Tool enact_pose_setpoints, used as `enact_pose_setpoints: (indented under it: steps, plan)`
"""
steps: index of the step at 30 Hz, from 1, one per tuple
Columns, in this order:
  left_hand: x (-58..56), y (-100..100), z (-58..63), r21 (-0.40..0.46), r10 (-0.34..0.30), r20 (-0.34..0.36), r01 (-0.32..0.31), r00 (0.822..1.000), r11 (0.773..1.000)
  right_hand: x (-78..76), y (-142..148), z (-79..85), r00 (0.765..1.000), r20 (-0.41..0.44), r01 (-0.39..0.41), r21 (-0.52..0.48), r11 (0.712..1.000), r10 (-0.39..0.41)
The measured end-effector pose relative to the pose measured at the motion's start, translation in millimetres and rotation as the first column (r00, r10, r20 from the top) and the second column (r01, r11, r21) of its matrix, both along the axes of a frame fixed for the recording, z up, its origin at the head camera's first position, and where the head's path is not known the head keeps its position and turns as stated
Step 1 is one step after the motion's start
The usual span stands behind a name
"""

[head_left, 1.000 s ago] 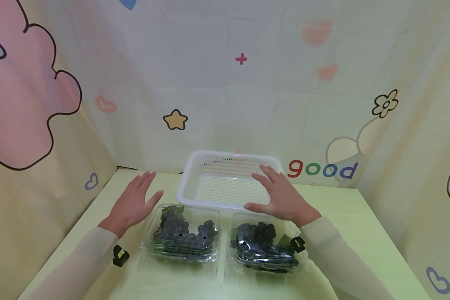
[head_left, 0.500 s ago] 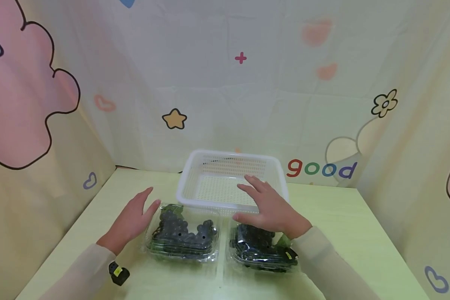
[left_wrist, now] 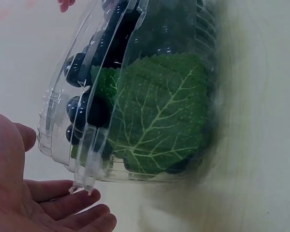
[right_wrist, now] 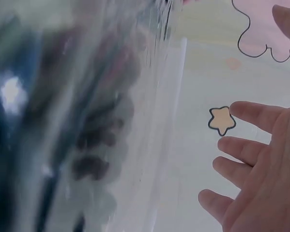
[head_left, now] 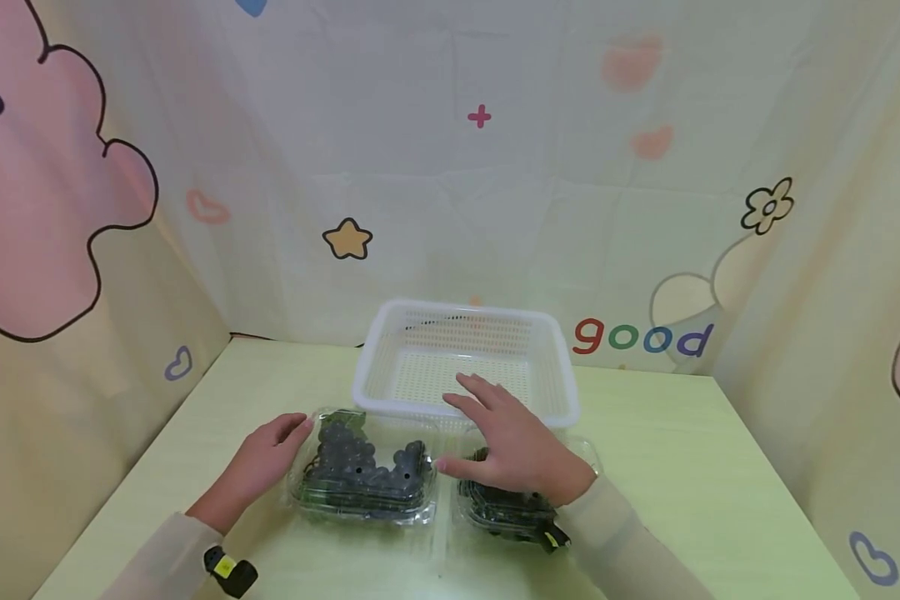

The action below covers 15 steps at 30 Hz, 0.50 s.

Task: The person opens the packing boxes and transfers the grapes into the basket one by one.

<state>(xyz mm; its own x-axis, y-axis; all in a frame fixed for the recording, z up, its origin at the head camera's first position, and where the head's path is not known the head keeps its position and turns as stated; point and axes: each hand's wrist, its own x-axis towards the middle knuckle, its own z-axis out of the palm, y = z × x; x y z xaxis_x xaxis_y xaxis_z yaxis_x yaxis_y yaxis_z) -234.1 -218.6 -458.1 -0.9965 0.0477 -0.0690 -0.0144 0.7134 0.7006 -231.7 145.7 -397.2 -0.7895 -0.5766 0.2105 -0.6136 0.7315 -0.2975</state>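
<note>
Two clear plastic clamshells of dark grapes sit side by side on the table. At the near corner of the left clamshell [head_left: 360,492], my left hand [head_left: 266,454] holds its fingers straight beside the rim. The left wrist view shows those fingertips [left_wrist: 62,205] right at the lid's edge tabs, with a green leaf [left_wrist: 159,111] inside the box. Over the right clamshell [head_left: 498,521] my right hand [head_left: 513,446] is spread, hiding much of it, its thumb near the left clamshell's right side. Its fingers [right_wrist: 241,150] appear spread with nothing held in the right wrist view.
Behind the clamshells stands a white slotted plastic basket [head_left: 378,358], with nothing inside. A printed curtain [head_left: 450,208] closes off the back and sides. The pale table [head_left: 660,467] extends to the right of the boxes.
My left hand has lowered to the left clamshell's left side. The right hand has moved left and down, from over the basket's right part to over the right clamshell. Both clamshells have stayed put.
</note>
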Motion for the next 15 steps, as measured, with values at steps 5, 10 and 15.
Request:
enact_pose_setpoints:
  steps: [5,10,15]
  plan:
    - [0.9,-3.2,-3.0,0.018,0.022,0.022,-0.022,1.000,1.000,6.6,-11.7,-2.1,0.999,0.037,-0.015,-0.033,0.999,0.016]
    - [-0.3,-5.6,-6.4,0.059,0.029,0.053,-0.032,0.998,0.998,12.0,-22.5,-2.7,0.997,0.066,-0.029,-0.048,0.998,0.032]
    - [-1.0,-9.6,-10.7,0.179,0.011,0.116,-0.031,0.993,0.983,16.1,-34.9,-3.6,0.993,0.112,-0.031,-0.058,0.998,0.037]
